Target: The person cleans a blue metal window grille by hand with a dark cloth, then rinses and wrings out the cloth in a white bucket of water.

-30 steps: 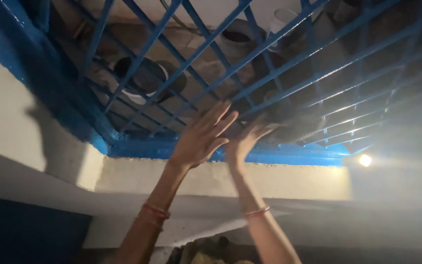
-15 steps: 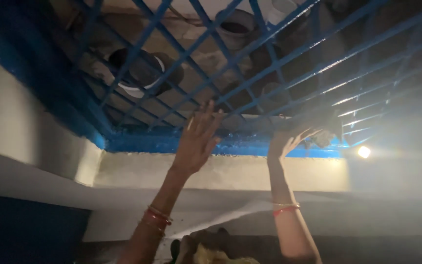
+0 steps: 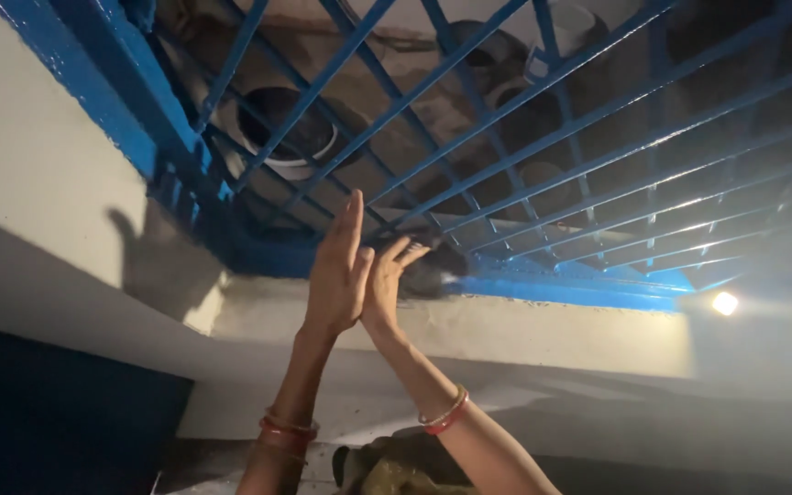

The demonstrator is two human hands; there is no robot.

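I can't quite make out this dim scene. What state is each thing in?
Left hand: raised, open, fingers straight, empty.
Right hand: raised, open, pressed against the left.
Blue grille: overhead, closed, bars intact.
Round pots: resting above the grille.
Lamp: lit.
Bangles: on both wrists.

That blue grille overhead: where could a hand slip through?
Widest gaps in the blue grille lie on its near side, above the round vessels. Toward the lamp the bars crowd together. Left hand and right hand sit under the far corner.
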